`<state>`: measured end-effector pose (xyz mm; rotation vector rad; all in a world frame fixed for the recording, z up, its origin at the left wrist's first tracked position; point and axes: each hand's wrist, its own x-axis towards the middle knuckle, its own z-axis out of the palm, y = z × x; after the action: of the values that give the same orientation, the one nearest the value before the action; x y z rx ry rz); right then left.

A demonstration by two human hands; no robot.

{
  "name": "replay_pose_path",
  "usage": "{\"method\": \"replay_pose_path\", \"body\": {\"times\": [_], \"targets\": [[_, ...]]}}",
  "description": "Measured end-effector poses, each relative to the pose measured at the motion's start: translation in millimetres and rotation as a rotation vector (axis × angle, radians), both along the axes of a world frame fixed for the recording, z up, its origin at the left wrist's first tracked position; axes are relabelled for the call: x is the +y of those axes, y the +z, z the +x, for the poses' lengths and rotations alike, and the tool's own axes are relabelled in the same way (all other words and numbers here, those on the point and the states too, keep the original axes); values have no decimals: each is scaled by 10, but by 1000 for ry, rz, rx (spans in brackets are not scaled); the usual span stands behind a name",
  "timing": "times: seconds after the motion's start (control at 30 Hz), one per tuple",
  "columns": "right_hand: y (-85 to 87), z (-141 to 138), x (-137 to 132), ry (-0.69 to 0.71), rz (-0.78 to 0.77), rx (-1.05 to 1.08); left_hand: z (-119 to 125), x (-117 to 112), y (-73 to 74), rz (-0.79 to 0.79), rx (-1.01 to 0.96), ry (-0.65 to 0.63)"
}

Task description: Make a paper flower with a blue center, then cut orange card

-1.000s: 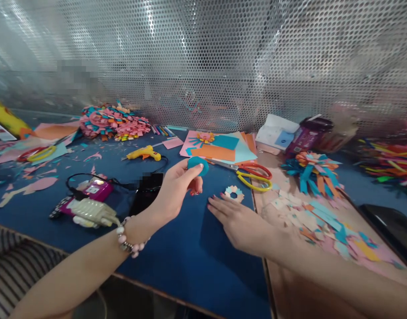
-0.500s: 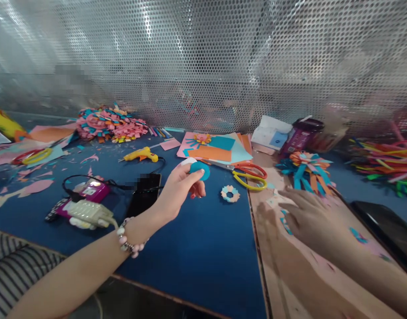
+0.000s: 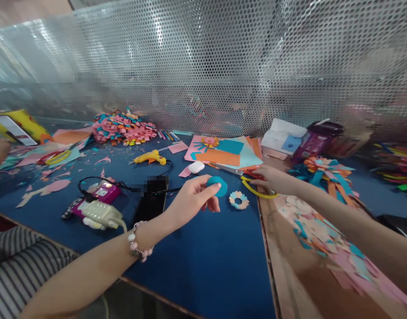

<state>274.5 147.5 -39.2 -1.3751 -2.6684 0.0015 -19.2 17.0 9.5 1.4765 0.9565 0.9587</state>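
Pinched between the thumb and fingers of my left hand (image 3: 193, 197) is a blue paper disc (image 3: 219, 186), held above the blue table. My right hand (image 3: 276, 178) has its fingers closed at the handles of a pair of scissors (image 3: 261, 191), which have one orange and one yellow loop. The scissors' blades lie by the stacked coloured paper (image 3: 219, 156). Between my hands sits a scalloped paper ring (image 3: 238, 200) in peach and light blue. Just beyond my left hand lies a small white case (image 3: 196, 167).
A yellow glue gun (image 3: 150, 157), a dark phone (image 3: 152, 201) and a purple power strip (image 3: 105, 192) with cables lie on the left. Behind them is a heap of paper flowers (image 3: 123, 128). Paper scraps (image 3: 318, 226) cover the right side. Perforated metal (image 3: 203, 66) stands behind.
My right hand has moved from the paper scraps leftward and away from me to the scissors. My left hand still holds the blue disc. The view has shifted, and another person's hand shows at far left.
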Motion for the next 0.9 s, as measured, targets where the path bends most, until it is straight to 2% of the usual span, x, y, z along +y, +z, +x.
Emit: {"method": "replay_pose_path", "body": {"times": [0.1, 0.2, 0.27, 0.37, 0.43, 0.5, 0.57, 0.63, 0.73, 0.9], "targets": [[172, -63, -119, -112, -29, -44, -10, -7, 2, 109, 128, 45], [281, -95, -238, -236, -34, 8, -30, 14, -2, 149, 221, 52], [321, -111, -334, -273, -53, 101, -36, 38, -14, 114, 239, 32], [363, -187, -560, -326, -108, 315, -26, 58, -33, -34, 197, -37], [389, -293, -776, -308, -235, 513, -8, 42, -31, -158, 131, -135], [411, -431, -1023, -237, -443, 692, 16, -2, -12, -259, 56, -248], [421, -571, -1263, -281, -605, 794, 46, -69, 24, -338, -11, -342], [408, -679, -1454, -294, -685, 885, 80, -144, 68, -400, -63, -415], [340, -735, -1600, -292, -651, 945, 127, -236, 125, -441, -113, -433], [206, -626, -1620, -311, -426, 857, 134, -275, 142, -370, -92, -440]]}}
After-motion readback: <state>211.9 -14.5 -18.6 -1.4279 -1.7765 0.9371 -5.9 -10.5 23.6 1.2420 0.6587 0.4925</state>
